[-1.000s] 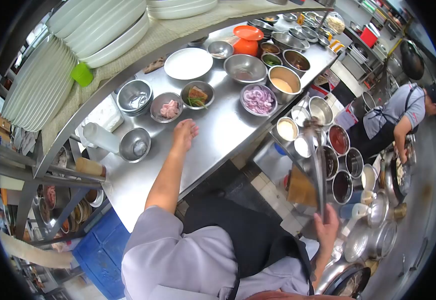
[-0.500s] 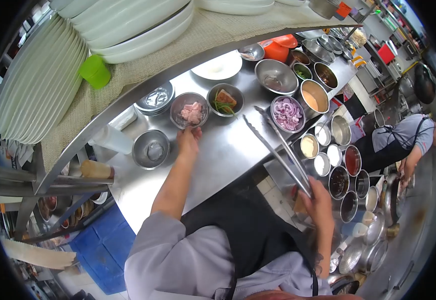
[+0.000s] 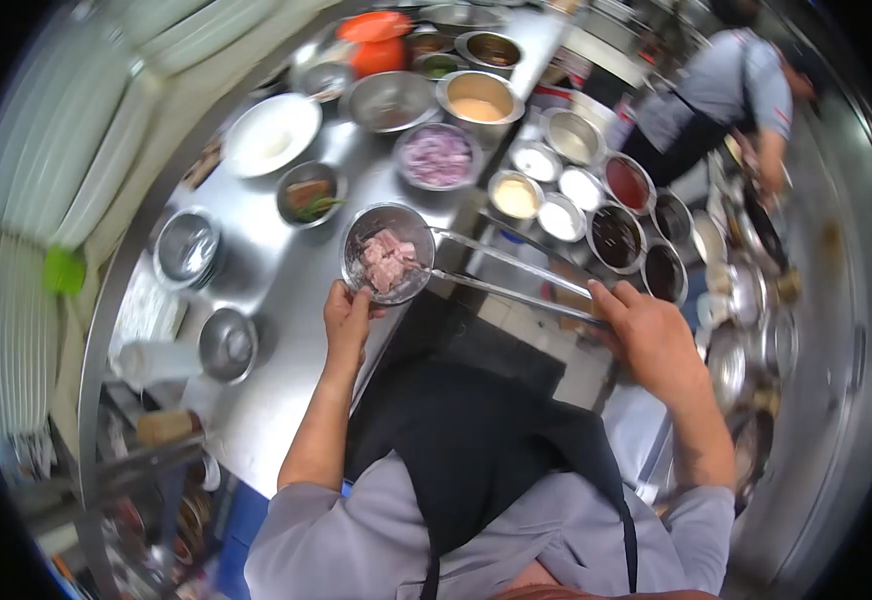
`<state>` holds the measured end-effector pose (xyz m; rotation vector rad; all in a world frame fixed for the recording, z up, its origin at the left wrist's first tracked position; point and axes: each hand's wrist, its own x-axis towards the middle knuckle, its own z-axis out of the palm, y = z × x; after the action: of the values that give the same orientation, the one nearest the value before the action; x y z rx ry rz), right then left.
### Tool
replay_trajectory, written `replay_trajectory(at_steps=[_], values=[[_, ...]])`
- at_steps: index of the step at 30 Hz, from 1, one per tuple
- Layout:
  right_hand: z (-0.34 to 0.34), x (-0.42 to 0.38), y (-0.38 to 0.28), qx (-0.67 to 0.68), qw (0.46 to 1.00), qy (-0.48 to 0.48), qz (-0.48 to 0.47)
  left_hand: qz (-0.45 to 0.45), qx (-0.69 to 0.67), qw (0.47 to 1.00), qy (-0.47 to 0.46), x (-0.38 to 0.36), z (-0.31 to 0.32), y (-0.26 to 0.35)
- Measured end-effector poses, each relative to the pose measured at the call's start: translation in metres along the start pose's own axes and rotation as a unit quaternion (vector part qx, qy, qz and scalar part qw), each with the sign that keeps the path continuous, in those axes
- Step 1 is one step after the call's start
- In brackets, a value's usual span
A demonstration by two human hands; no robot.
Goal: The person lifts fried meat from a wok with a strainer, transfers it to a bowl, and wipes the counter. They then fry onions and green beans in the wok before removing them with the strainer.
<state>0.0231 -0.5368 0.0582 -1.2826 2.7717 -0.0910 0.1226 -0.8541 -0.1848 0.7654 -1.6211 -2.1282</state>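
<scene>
My left hand (image 3: 347, 322) grips the near rim of a small steel bowl (image 3: 388, 213), lifted over the counter's edge. Pieces of raw pink meat (image 3: 388, 262) sit in it. My right hand (image 3: 649, 335) is closed round the handle end of long metal tongs (image 3: 516, 262). The tongs' two arms stand apart, their tips at the bowl's right side; one tip appears to reach the meat, though blur hides whether it touches. Left of the bowl, another bowl (image 3: 311, 168) holds a browned piece and green stalks.
Sliced red onion (image 3: 438, 157) fills a bowl behind. Several sauce and powder containers (image 3: 616, 236) stand at the right. A white plate (image 3: 274, 135) lies on the steel counter (image 3: 296, 330). A co-worker (image 3: 711, 95) bends over pans at the far right.
My left hand has picked the meat bowl up off the counter and brought it right and nearer. The tongs have swung down towards the bowl. The camera view has turned to the right.
</scene>
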Motion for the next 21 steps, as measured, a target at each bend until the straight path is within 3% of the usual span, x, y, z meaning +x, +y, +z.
replay_trajectory(at_steps=[4, 8, 10, 13, 21], values=[[-0.021, -0.085, 0.028, -0.088, 0.992, 0.004, 0.092, 0.002, -0.025, 0.989, -0.144, -0.019, 0.107, 0.007], [-0.039, -0.192, 0.042, -0.14, 0.97, 0.008, 0.198, 0.019, 0.007, 0.953, -0.303, -0.06, 0.219, -0.017], [-0.051, -0.244, 0.052, -0.16, 0.957, 0.011, 0.24, -0.013, 0.015, 0.922, -0.387, -0.093, 0.282, -0.019], [-0.058, -0.322, 0.052, -0.163, 0.908, -0.079, 0.379, -0.036, 0.021, 0.869, -0.493, -0.145, 0.368, -0.047], [-0.079, -0.448, 0.028, -0.19, 0.778, -0.121, 0.586, -0.097, 0.0, 0.739, -0.666, -0.283, 0.535, -0.1]])
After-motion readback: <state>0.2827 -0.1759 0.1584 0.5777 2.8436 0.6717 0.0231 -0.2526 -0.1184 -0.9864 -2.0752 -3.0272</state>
